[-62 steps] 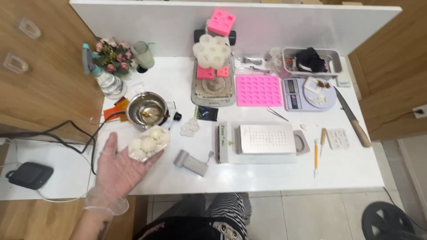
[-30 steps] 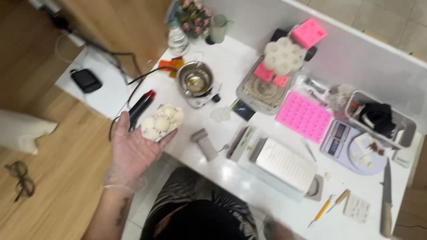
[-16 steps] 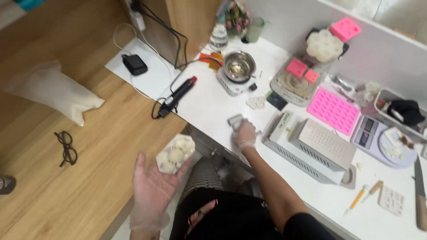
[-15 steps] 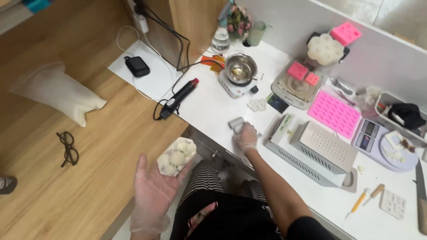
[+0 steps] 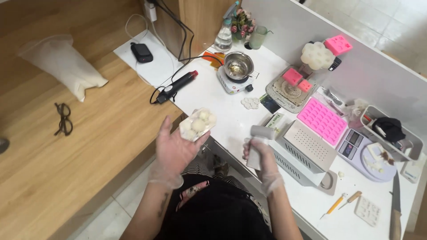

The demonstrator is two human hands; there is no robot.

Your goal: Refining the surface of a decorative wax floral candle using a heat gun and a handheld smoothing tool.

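My gloved left hand (image 5: 174, 149) lies palm up near the table's front edge, and on its fingers rests a white flower-shaped silicone mould (image 5: 198, 124) with rounded lobes. My gloved right hand (image 5: 260, 153) is closed around a grey handled tool (image 5: 256, 144) and holds it just off the white table (image 5: 213, 95), next to a perforated white metal box (image 5: 307, 149).
On the table stand a small steel pot on a hot plate (image 5: 238, 69), a black heat gun (image 5: 173, 86), pink moulds (image 5: 322, 121), a scale (image 5: 364, 151), a grey tray (image 5: 391, 133) and a knife (image 5: 395, 204). A white bag (image 5: 62, 64) and glasses (image 5: 63, 118) lie on the wooden bench at left.
My right hand has lifted the grey tool off the table. My left hand with the white mould has risen toward the table edge. The view has shifted left and tilted.
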